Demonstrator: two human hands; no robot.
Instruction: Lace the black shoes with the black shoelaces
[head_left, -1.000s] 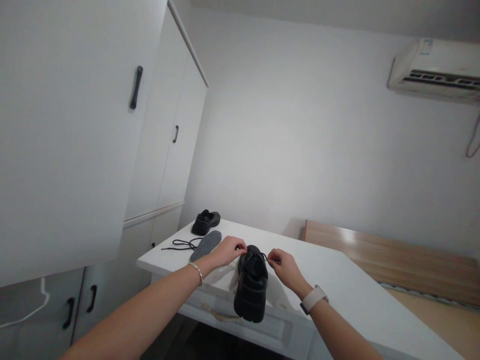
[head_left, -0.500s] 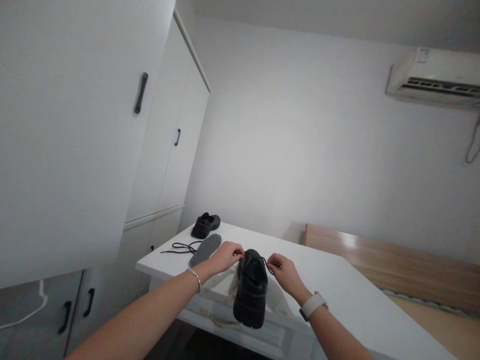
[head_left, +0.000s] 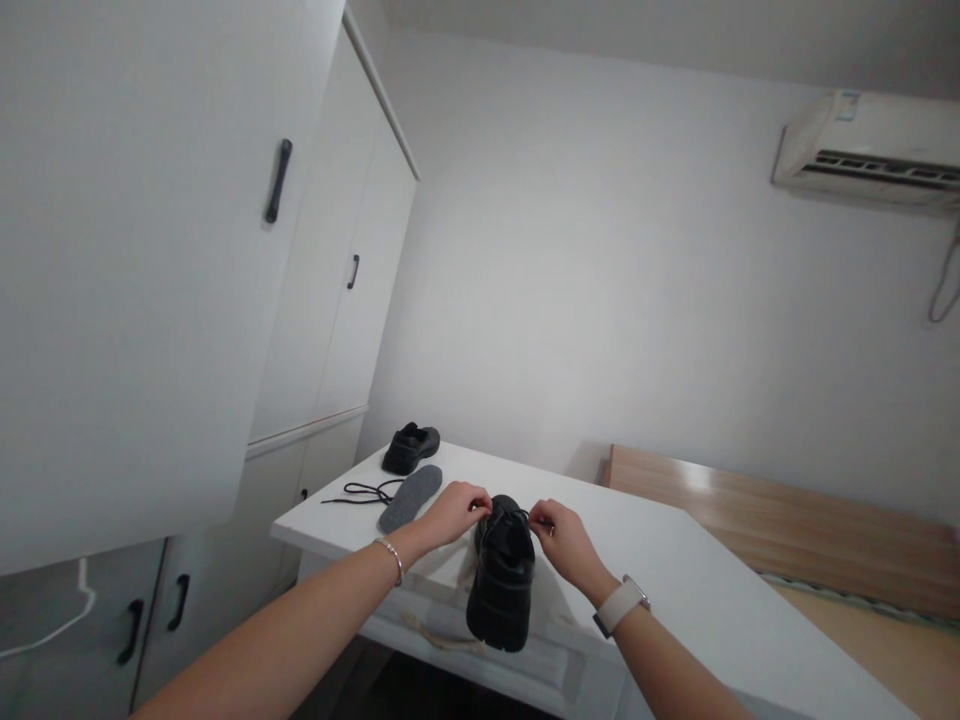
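Observation:
A black shoe [head_left: 501,590] stands at the near edge of the white table, its heel towards me. On its left side, my left hand [head_left: 461,510] pinches close to the lacing, with the fingers closed on the shoelace. My right hand [head_left: 561,535] is closed at the shoe's right side, gripping the dark shoelace [head_left: 523,516] near the eyelets. The exact grip of both sets of fingertips is small and partly hidden. Left of the shoe lie a grey insole [head_left: 411,497] and a loose black shoelace [head_left: 364,490].
Another black shoe [head_left: 409,448] sits at the far left corner of the white table [head_left: 630,560]. White cabinets [head_left: 150,300] with dark handles rise on the left. A wooden headboard [head_left: 720,510] stands behind the table at right; an air conditioner [head_left: 870,150] hangs above.
My right hand has moved slightly left and up, closer to the shoe's lacing. My left hand has barely shifted, and the shoe stays in place.

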